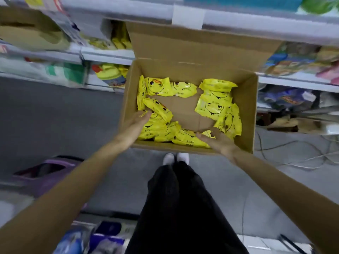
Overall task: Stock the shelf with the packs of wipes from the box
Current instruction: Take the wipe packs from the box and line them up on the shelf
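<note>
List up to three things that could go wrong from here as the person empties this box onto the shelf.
1. The packs of wipes lie loose and overlapping; the left hand and right hand reaching in together might drop some.
2. Loose cables lie on the floor beside the box: a possible trip.
3. The raised flap may block reaching the shelf.

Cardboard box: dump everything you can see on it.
Brown corrugated cardboard box, open-topped, upright before the shelf. Far flap stands up; bare bottom shows mid-box, yellow packs of wipes lie along its walls. Both arms cross the near wall: left hand lies straight-fingered on a pack, right hand rests on packs, its grip unclear.
</note>
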Tool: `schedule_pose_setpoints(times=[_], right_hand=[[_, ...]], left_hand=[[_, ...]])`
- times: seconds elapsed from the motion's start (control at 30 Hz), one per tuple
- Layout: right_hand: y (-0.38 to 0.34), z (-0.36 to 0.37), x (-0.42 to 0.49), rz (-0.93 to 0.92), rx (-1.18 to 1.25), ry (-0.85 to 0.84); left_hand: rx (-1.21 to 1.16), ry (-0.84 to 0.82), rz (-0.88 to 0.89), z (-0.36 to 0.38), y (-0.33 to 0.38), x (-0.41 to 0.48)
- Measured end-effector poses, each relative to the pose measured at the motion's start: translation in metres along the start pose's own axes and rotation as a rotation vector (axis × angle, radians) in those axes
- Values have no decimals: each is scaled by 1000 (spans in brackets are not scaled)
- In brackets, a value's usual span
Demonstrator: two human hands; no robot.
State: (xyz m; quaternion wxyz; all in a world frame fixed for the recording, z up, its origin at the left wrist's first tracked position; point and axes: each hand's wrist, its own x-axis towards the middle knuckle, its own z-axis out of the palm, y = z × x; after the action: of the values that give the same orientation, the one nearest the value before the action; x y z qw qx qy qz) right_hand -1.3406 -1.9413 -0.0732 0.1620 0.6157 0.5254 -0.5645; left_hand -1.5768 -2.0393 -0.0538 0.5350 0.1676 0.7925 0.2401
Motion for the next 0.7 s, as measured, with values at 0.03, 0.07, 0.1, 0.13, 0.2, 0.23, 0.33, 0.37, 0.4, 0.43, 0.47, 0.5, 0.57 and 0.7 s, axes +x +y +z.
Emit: schedule_pose_setpoints(times=[0.03, 0.07, 0.1, 0.13, 0.2, 0.23, 0.33, 0.37, 0.4, 0.43, 0.47, 0.5, 0.57, 0.7], right_hand=[[0, 3, 11, -2, 24, 2], [-2, 7, 23, -2, 59, 7], [-3, 12, 35, 9, 102, 13], [-6, 17, 46, 26, 148, 13], [-12, 31, 67, 43, 205, 0], [-15, 39, 79, 45, 230, -10], [-23, 58, 122, 51, 317, -21], [-26, 62, 137, 58, 335, -22], [-31, 65, 154, 69, 365, -16], [-35, 68, 168, 81, 392, -12], [-38, 72, 183, 85, 400, -7], [-38, 76, 195, 87, 396, -5], [-35, 86, 217, 76, 410, -6], [-28, 111, 245, 39, 461, -85]], left_hand=[[-14, 23, -19, 3, -5, 10], [-32, 42, -38, 5, -11, 20], [-55, 58, -59, 8, -18, 29], [-80, 68, -79, 9, -24, 37], [-138, 88, -120, 12, -34, 57], [-172, 100, -131, 14, -38, 69], [-257, 84, -186, 18, -44, 109], [-308, 68, -205, 19, -47, 123], [-369, 57, -224, 21, -48, 136], [-434, 57, -248, 23, -50, 148], [-501, 62, -277, 26, -51, 159], [-559, 72, -309, 30, -53, 170], [-632, 106, -378, 40, -56, 191], [-641, 174, -436, 55, -65, 224]])
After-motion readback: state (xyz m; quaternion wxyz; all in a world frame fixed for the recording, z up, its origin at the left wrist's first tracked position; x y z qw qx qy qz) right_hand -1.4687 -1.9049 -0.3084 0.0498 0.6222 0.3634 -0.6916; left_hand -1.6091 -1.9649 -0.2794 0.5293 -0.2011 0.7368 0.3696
